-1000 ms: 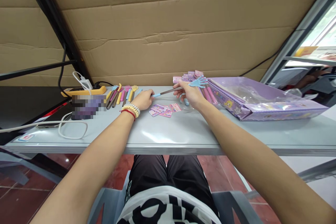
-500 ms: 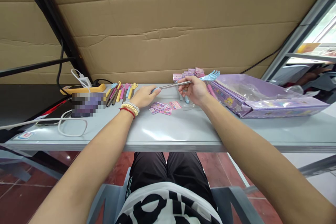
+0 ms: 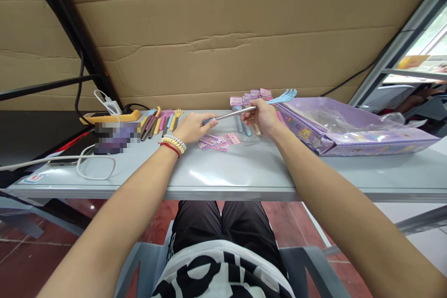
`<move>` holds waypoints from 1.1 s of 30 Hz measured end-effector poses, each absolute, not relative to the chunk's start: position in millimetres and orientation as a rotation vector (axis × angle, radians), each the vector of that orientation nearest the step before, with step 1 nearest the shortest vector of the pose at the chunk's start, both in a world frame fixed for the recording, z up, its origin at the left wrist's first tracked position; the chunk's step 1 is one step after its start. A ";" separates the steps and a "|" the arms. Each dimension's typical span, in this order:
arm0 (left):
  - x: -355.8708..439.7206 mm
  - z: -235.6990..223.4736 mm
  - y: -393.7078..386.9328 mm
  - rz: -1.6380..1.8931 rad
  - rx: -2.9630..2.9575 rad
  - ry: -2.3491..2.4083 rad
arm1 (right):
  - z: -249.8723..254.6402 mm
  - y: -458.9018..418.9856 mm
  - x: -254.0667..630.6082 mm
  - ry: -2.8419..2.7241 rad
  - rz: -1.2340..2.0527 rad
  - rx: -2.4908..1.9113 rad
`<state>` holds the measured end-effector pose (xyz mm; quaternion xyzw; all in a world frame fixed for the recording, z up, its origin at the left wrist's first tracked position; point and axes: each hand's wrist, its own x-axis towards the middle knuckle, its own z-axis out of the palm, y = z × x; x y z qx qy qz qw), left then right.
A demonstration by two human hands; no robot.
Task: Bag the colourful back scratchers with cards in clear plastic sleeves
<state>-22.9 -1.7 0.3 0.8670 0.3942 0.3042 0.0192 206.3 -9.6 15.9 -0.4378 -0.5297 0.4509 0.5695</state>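
Observation:
My left hand (image 3: 195,126) is closed round the handle end of a blue back scratcher (image 3: 234,114), its metal rod drawn out long. Farther up the rod, near the blue claw head, my right hand (image 3: 264,117) grips the same scratcher, fingers curled. The claw points up and to the right. Beneath the rod, several small pink and purple printed cards (image 3: 213,142) lie on the grey table (image 3: 237,167). Behind my right hand are several scratchers with pink header cards (image 3: 236,101), partly hidden by it.
Several loose coloured scratchers (image 3: 162,121) lie at the left. Beyond them are a yellow power strip (image 3: 129,116) and a white cable (image 3: 96,178). An open purple box (image 3: 349,142) with clear plastic inside stands at the right. A cardboard panel (image 3: 216,28) rises behind the table.
The scratcher's claw end has moved slightly right and up with my right hand. My left hand has shifted a little right, still holding the handle end.

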 end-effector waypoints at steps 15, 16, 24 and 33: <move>-19.1 2.6 -6.8 0.975 2.746 1.288 | 17.1 -14.7 206.8 -1.367 1.060 -0.917; -19.2 2.8 -6.9 0.984 2.752 1.300 | 17.7 -15.7 206.0 -1.368 1.066 -0.919; -20.6 3.4 -6.6 0.990 2.805 1.337 | 19.1 -19.3 203.0 -1.352 1.113 -0.914; -18.7 4.9 -9.9 0.967 2.798 1.322 | 14.1 -17.9 199.8 -1.343 1.131 -0.909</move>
